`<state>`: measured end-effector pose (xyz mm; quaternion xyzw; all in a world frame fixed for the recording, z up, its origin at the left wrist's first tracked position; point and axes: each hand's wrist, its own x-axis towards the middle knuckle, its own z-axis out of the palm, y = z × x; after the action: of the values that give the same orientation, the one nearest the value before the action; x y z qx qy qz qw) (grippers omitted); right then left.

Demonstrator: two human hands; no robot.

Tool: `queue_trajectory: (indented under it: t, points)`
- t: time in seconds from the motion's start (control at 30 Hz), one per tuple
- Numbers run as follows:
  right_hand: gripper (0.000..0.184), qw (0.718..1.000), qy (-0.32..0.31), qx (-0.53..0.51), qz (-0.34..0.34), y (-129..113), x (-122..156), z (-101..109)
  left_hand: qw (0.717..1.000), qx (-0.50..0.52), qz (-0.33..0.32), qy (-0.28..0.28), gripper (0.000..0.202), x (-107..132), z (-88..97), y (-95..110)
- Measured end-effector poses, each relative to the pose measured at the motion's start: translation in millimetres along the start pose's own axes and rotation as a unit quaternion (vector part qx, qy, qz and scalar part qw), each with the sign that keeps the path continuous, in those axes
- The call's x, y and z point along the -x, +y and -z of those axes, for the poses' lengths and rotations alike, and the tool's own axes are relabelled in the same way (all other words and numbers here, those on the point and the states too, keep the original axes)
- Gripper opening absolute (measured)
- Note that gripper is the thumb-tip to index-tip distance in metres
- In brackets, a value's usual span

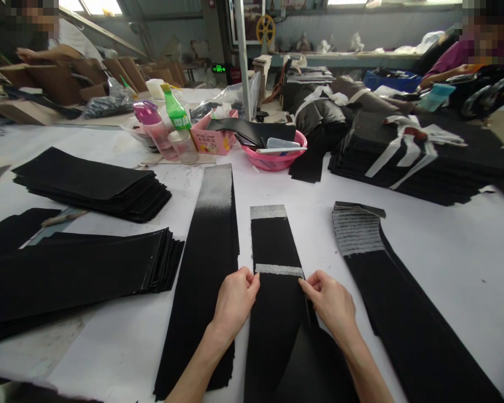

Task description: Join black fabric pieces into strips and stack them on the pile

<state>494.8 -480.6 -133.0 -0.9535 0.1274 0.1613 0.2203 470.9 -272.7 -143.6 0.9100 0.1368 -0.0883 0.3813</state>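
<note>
Between my hands lies a black strip [273,319] with a pale grey band across its far end. My left hand [237,299] pinches its left corner, and my right hand [330,302] pinches the right corner. Beyond that edge, another black strip [275,240] with a grey band at its end continues away from me, partly covered by the held one. Left of my left hand is a long black strip stack [205,268] with a shiny grey far end. To the right of my right hand lies a fanned row of black strips [403,302] with several grey edges.
Black piece stacks [92,179] lie on the left of the white table [315,224]. A pink basin [275,159], a green bottle [175,109] and a pink box [214,140] stand at the back. A tied black bundle [428,151] sits back right. Two people work beyond.
</note>
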Motion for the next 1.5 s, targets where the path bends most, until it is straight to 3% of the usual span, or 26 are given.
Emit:
queue_trajectory:
  t: [0.23, 0.37, 0.5, 0.57, 0.63, 0.8, 0.93, 1.07, 1.13, 1.23, 1.3, 1.37, 1.5]
  points:
    - [0.027, 1.000, 0.001, -0.006, 0.011, 2, -3, -1, 0.999, -0.039, -0.010, 0.021, 0.024, -1, -1.2, -1]
    - [0.026, 1.000, 0.004, -0.012, 0.014, 4, -5, -3, 0.985, -0.155, -0.038, 0.069, 0.010, 3, -4.4, 4]
    - [0.027, 1.000, 0.003, -0.016, 0.016, 4, -5, -1, 0.936, -0.259, -0.196, 0.138, 0.030, 9, -13.3, 8]
    - [0.028, 1.000, -0.001, -0.021, 0.018, 3, -5, 0, 0.911, -0.284, -0.270, 0.130, 0.032, 10, -16.6, 8]
    - [0.028, 0.999, -0.005, -0.030, 0.021, 3, -5, 1, 0.894, -0.308, -0.304, 0.113, 0.029, 11, -17.7, 7]
    - [0.027, 0.998, -0.016, -0.061, 0.021, 7, -9, -3, 0.868, -0.356, -0.332, 0.094, 0.042, 17, -15.4, 3]
    - [0.028, 0.992, -0.014, -0.119, 0.028, 15, -18, -8, 0.869, -0.361, -0.326, 0.090, 0.047, 22, -14.1, 1]
    - [0.023, 0.992, 0.024, -0.114, 0.038, 16, -18, 0, 0.877, -0.349, -0.318, 0.085, 0.049, 22, -12.0, 2]
    - [0.019, 0.990, 0.083, -0.087, 0.070, 9, -12, 5, 0.881, -0.342, -0.316, 0.082, 0.049, 22, -10.6, 3]
    - [0.011, 0.967, 0.149, -0.023, 0.207, -9, -1, 6, 0.884, -0.332, -0.317, 0.082, 0.049, 23, -9.3, 2]
    - [0.004, 0.942, 0.140, 0.027, 0.302, -22, 2, 1, 0.886, -0.326, -0.318, 0.084, 0.049, 23, -9.3, 1]
    - [0.007, 0.924, 0.123, 0.075, 0.354, -31, -1, -3, 0.888, -0.321, -0.319, 0.084, 0.049, 23, -9.6, 0]
    - [0.010, 0.924, 0.077, 0.116, 0.356, -39, -14, -2, 0.897, -0.286, -0.326, 0.080, 0.048, 20, -7.5, -5]
